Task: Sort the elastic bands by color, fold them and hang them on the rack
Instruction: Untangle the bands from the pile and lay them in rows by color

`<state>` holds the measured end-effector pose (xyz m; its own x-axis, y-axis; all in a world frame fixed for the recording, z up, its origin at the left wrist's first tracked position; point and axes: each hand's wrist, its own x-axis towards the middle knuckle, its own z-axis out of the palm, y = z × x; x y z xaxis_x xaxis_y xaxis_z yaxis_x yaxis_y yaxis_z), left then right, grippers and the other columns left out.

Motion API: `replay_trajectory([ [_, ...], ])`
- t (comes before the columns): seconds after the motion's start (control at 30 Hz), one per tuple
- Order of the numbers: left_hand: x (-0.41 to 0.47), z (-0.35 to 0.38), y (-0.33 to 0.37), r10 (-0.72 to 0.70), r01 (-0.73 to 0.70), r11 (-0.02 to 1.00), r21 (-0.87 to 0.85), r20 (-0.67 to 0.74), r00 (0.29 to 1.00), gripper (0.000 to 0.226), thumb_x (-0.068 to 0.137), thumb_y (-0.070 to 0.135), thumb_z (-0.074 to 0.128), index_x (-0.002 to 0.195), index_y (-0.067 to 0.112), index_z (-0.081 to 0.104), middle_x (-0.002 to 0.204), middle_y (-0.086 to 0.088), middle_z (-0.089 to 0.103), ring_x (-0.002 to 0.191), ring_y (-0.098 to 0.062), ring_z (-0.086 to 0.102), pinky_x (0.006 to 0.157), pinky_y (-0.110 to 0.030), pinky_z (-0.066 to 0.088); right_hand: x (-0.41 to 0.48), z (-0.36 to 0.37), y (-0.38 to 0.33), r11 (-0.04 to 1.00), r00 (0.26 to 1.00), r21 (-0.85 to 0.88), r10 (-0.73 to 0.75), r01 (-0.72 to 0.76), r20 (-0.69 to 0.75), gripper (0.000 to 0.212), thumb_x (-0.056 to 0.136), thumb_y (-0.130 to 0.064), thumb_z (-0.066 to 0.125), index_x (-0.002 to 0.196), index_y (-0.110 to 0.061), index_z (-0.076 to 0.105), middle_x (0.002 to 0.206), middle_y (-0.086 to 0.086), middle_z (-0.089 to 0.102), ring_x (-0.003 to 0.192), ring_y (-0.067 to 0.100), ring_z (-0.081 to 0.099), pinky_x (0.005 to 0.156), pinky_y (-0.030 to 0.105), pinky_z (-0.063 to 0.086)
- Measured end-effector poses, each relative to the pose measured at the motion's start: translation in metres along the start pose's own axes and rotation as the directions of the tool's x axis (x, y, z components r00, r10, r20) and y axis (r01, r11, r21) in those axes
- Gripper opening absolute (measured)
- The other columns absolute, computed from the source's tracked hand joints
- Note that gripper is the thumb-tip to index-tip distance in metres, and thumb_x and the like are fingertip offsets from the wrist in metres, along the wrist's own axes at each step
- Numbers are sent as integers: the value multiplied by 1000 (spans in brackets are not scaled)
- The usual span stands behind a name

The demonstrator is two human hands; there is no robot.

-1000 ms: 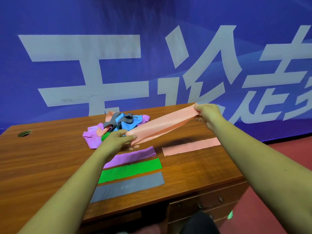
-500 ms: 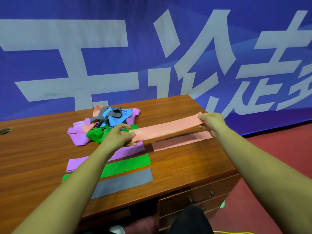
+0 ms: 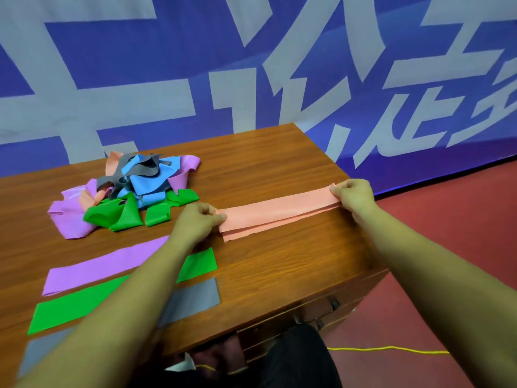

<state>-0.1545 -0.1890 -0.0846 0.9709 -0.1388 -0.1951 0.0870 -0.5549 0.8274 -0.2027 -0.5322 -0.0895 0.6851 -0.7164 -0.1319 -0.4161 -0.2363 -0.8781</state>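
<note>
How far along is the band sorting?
Done: a purple band, a green band and a grey band lie flat in a row on the desk. In hand: left hand and right hand pinch the ends of a pink band, lying over a second pink band. Left: the tangled pile behind; nothing looks hung, and no rack is in view.

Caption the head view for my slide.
Left hand and right hand pinch the ends of a peach band, held over a second peach band on the desk.
</note>
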Motion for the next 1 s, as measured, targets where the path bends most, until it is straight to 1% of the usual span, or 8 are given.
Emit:
replay_trajectory([
  [0.1,6,6,-2,43,-40,990,137,-15,999,19,78,25,79,81,10,68,69,-4,67,64,-18,58,60,-27,42,10,2,7,994,999,-92,-51,51,-3,18,85,-25,74,74,-11,67,84,4,68,89,25,64,85,40,52],
  [0.27,5,12,-2,114,-97,938,333,-32,993,20,74,26,80,81,16,64,74,-1,70,74,-18,64,67,-29,46,17,8,16,961,988,-241,-148,135,-35,16,83,-29,74,82,-14,68,89,1,70,89,22,64,85,40,53],
  [0.4,7,17,-7,157,-131,893,430,-26,987,17,74,27,76,78,22,59,75,1,69,79,-22,65,71,-33,51,15,12,20,929,978,-323,-204,182,-35,15,85,-28,72,81,-14,66,89,2,68,88,23,63,76,35,51],
  [0.47,5,20,-8,199,-163,852,498,-20,980,15,76,28,72,83,24,60,83,-1,67,84,-25,64,73,-36,53,11,15,23,886,962,-404,-269,228,-46,12,86,-26,71,82,-16,65,94,4,66,91,25,62,74,35,50],
  [0.57,2,23,-7,300,-232,775,588,-19,954,26,80,29,70,102,18,60,101,-5,58,94,-27,59,74,-38,51,3,17,24,778,926,-555,-376,294,-37,13,90,-23,65,94,-11,67,104,12,60,104,32,55,84,41,48],
  [0.67,1,13,-7,375,-276,775,568,-61,925,20,81,24,65,97,13,59,98,-8,54,95,-29,56,74,-37,47,-10,19,13,705,895,-633,-445,321,-42,26,92,-23,56,105,-2,64,111,19,57,108,36,50,92,44,44],
  [0.83,13,-41,-16,365,-219,806,550,-169,916,17,83,18,60,98,11,63,101,-12,55,96,-33,57,82,-41,48,-48,51,-29,708,853,-496,-501,502,149,35,92,-26,53,117,-4,62,121,16,56,115,32,51,99,44,45],
  [1.0,29,-96,-43,315,-116,764,635,-209,926,27,81,17,67,106,7,65,107,-17,55,106,-36,53,90,-44,44,-94,125,-72,712,774,-326,-496,622,394,37,90,-29,56,120,-9,61,121,12,55,114,30,54,100,41,45],
])
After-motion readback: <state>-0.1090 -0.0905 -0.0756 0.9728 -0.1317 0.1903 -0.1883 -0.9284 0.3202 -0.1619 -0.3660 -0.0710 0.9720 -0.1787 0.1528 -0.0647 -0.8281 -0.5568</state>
